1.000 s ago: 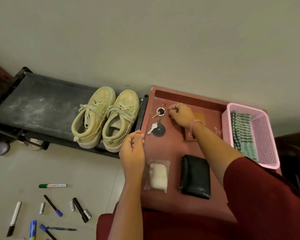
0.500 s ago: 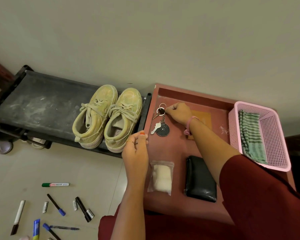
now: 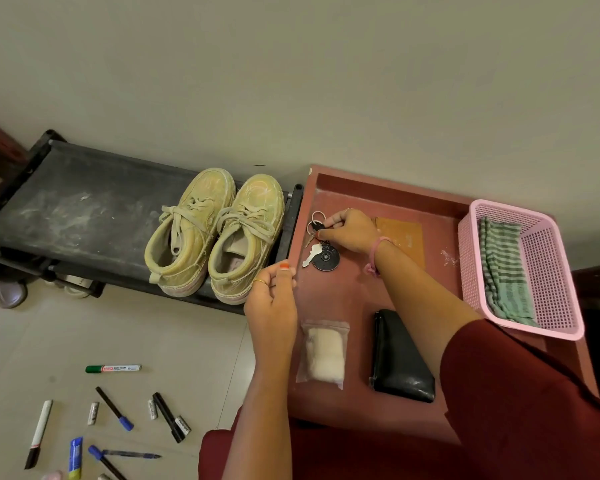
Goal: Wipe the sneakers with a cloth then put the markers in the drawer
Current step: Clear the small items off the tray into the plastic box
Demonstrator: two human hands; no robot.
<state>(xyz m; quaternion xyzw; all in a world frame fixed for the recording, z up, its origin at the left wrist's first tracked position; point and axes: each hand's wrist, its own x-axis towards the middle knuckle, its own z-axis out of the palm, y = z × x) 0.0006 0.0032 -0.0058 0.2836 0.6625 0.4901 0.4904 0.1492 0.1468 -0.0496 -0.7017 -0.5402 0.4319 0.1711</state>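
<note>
Our right hand pinched the keys on the table beside the sneakers, while our left hand hovered loosely curled, holding nothing.

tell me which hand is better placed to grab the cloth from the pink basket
Right, probably. The right hand pinches the keys nearer the basket holding the cloth; the left hand sits farther away.

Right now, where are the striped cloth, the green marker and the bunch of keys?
striped cloth (image 3: 504,268): head view, middle of the folded fabric in the pink basket.
green marker (image 3: 113,368): head view, middle of its barrel, on the floor.
bunch of keys (image 3: 325,257): head view, on the round black fob.
</note>
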